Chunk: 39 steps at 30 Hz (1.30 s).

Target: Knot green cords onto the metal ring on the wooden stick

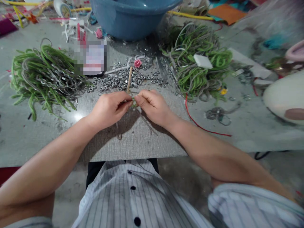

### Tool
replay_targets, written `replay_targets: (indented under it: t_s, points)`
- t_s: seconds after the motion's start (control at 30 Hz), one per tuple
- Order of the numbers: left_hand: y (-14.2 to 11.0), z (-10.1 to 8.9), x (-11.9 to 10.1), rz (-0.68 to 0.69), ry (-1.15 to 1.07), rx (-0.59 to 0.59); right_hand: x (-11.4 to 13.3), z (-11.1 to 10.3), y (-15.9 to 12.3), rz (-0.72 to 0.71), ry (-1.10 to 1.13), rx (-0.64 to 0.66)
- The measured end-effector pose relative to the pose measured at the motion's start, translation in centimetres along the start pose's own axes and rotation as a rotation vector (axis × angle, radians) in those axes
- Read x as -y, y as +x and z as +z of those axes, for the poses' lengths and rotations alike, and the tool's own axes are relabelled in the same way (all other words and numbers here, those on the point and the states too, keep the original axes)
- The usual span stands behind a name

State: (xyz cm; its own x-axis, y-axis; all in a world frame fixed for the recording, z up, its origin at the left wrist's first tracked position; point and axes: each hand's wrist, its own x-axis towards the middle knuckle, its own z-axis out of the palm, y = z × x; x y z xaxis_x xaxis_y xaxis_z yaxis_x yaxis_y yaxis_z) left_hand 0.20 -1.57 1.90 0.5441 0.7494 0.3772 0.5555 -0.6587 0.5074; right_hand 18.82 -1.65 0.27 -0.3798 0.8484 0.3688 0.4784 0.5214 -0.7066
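Observation:
My left hand (110, 106) and my right hand (152, 106) meet near the table's front edge, fingertips pinched on a thin green and grey cord (147, 122). Loose grey ends of it hang below my fingers onto the table. A slim wooden stick (129, 79) rises just behind the fingertips; whether a hand touches it I cannot tell. Small metal rings (111, 83) lie scattered beyond my hands. To the left is a heap of green cords with metal chains and rings (47, 76). A larger bundle of green and grey cords (201, 63) lies on the right.
A blue basin (133, 19) stands at the back. Beyond the rings lie a pink rose piece (137, 63) and a blurred-out phone-like object (93, 58). A red string (201, 125) runs along the right, near a pale rounded object (287, 95).

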Motion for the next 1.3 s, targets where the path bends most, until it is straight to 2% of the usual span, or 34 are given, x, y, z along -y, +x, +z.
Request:
replay_targets:
  t_s: [0.27,0.6,0.8,0.93,1.1,1.3]
  points:
    - [0.0,0.0,0.3,-0.017,0.01,-0.02,-0.4,0.0,0.0,-0.039,0.09,0.002]
    - [-0.1,-0.2,0.5,-0.044,0.052,0.005,-0.5,-0.3,-0.2,0.005,0.086,-0.009]
    - [-0.1,-0.1,0.4,-0.027,0.058,0.041,-0.4,-0.4,-0.3,0.065,-0.017,0.002]
    - [0.0,-0.1,0.7,0.0,0.051,0.062,-0.7,-0.5,-0.2,0.026,-0.065,0.024]
    - [0.3,-0.1,1.5,-0.009,0.065,0.148,-1.4,0.0,-0.3,-0.033,-0.171,0.064]
    - [0.4,-0.2,1.9,-0.011,0.082,0.204,-1.8,0.5,-0.2,-0.013,-0.25,0.142]
